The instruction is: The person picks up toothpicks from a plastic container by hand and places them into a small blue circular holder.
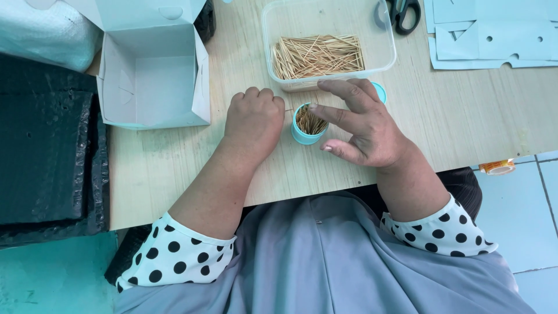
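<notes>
Left hand (253, 119) fisted, right hand (360, 125) fingers spread over a teal toothpick cup (306, 125), between clear toothpick tub (328, 43) and open white box (154, 75).

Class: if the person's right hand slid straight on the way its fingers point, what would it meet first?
Probably the small teal cup of toothpicks: the right hand points left, fingertips already at its rim.
</notes>
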